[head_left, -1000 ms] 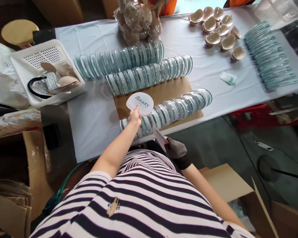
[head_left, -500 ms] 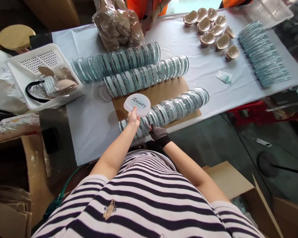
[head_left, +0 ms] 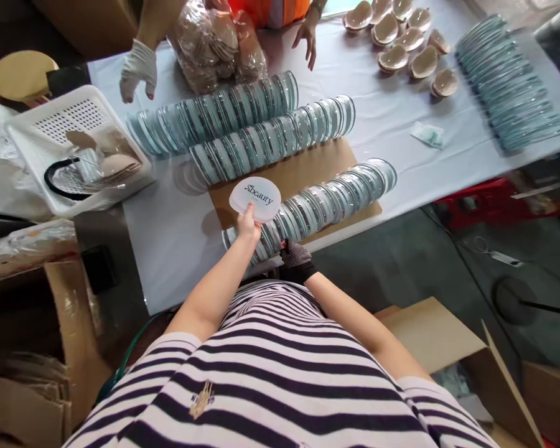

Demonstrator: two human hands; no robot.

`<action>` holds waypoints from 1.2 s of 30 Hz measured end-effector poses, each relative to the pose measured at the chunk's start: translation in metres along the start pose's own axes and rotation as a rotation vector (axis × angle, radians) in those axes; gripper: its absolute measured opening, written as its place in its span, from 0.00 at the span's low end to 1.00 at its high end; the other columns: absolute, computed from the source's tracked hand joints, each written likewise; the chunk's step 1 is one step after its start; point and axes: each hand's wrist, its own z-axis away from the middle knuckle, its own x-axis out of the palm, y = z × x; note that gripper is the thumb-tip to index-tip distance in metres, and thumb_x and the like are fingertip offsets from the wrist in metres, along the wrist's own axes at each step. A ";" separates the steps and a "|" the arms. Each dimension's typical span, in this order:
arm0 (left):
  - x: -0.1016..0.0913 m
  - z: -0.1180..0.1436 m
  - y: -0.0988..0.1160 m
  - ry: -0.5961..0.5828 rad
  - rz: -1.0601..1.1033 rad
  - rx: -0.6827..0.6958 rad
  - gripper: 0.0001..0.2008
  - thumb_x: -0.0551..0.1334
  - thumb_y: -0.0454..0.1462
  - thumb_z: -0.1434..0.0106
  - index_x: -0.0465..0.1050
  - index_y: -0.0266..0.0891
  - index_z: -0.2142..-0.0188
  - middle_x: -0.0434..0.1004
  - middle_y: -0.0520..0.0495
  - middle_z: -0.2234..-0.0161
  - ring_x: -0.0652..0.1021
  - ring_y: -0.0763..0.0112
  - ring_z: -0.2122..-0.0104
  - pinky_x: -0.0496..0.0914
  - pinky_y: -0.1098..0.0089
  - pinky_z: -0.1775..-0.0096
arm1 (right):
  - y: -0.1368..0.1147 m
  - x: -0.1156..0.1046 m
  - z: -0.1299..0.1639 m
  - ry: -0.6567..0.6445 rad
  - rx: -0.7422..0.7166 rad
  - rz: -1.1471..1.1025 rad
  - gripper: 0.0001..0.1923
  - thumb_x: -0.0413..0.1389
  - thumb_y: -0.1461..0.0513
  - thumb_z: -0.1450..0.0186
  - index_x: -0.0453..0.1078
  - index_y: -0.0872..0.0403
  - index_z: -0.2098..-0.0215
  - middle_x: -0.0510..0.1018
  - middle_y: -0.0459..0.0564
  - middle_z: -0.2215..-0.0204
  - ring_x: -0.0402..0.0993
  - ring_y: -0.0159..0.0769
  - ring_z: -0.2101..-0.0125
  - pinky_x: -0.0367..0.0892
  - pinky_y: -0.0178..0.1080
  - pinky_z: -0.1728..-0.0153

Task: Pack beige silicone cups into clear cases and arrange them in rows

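We hold a round white card (head_left: 255,198) printed "Beauty" in our left hand (head_left: 248,225), pinched by its lower edge between thumb and fingers, so the printed face stays upright and readable above the fingertips. Gripping it at the rim keeps the print clear of the skin.

Our right hand (head_left: 297,258), in a dark dotted glove, rests at the near end of the closest row of cases (head_left: 312,207), just right of the left fingers. Its fingers curl down against the cases; whether they actually grip one or only press on the row we cannot tell, since the glove hides the tips.

The cases in that row lean on edge, overlapping like shingles, which probably lets each one be thumbed out singly. The row lies on a sheet of cardboard (head_left: 308,172), beyond the card. Two more rows (head_left: 242,127) lie farther from our fingers on the white cloth (head_left: 177,230), and a fourth (head_left: 508,81) fans out far to the right.

Left of our hand sits a white basket (head_left: 70,118) with beige pads inside. Across the table, well beyond our fingertips, another person's gloved hand (head_left: 139,67) and bare hand (head_left: 307,38) flank a bag of pads (head_left: 217,43); loose cups (head_left: 408,40) lie to the right of it.
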 end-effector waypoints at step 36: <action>0.007 0.057 -0.018 -0.189 -0.380 0.222 0.20 0.67 0.35 0.40 0.74 0.39 0.48 0.80 0.41 0.50 0.78 0.60 0.48 0.72 0.58 0.45 | 0.053 -0.075 -0.026 0.503 -0.330 -0.640 0.33 0.49 0.58 0.33 0.54 0.63 0.33 0.64 0.62 0.36 0.61 0.44 0.37 0.59 0.46 0.37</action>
